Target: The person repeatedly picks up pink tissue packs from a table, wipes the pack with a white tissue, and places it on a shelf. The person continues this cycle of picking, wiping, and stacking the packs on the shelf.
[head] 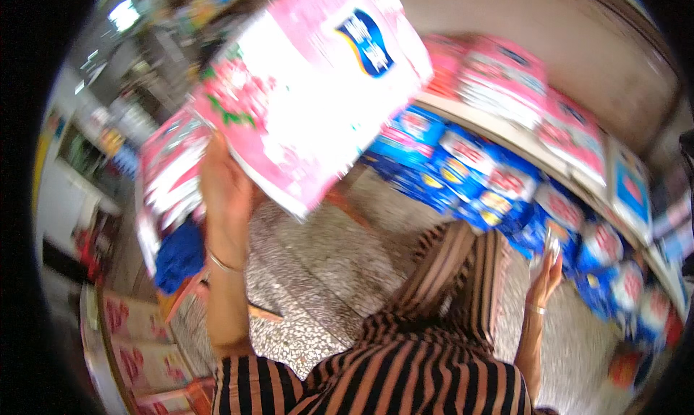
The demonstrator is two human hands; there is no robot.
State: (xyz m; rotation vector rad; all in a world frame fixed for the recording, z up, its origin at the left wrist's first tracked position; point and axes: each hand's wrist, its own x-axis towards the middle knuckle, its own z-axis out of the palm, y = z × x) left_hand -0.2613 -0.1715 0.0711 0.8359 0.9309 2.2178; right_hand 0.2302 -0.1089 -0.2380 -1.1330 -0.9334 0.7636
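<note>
My left hand (225, 179) grips the lower left edge of a large pink and white packet (325, 100) with a flower print and a blue logo, raised in front of me. Down at the right, my right hand (545, 279) is closed around a small shiny, whitish object (552, 244), too blurred to name. That hand is near the blue packets on the lower shelf. Behind my left wrist lies a stack of similar pink packets (176, 165), with a dark blue cloth or bag (181, 256) below it.
A shelf (499, 130) curves along the right, with pink packets (504, 79) on it and rows of blue detergent packets (466, 163) underneath. Pink and cream boxes (143, 320) stand at the lower left. Speckled floor (303, 301) shows between.
</note>
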